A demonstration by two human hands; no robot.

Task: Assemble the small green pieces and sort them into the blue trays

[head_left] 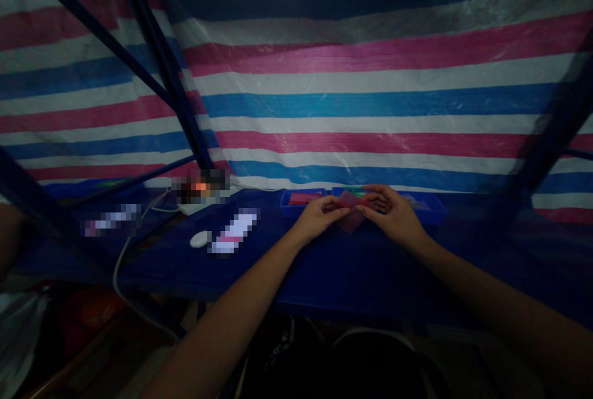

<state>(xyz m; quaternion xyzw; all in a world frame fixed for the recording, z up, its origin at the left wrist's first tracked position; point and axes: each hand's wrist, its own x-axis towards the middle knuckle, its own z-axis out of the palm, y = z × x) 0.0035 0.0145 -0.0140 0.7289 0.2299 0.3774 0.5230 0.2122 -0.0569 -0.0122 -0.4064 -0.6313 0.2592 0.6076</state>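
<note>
Both my hands meet over the dark blue table (287,263), just in front of a blue tray (428,209). My left hand (319,216) and my right hand (391,214) are closed on the same small dark red flat piece (352,209), one at each end. The piece is held a little above the table top. The light is dim, so its exact shape is hard to read. Inside the left part of the tray lies a red flat piece (306,197), and something green shows behind my fingers.
A striped pink, blue and white tarp (370,96) hangs right behind the table. Dark metal poles (162,65) slant down at the left. A small white round object (201,239) and a white cable (121,257) lie on the table's left part.
</note>
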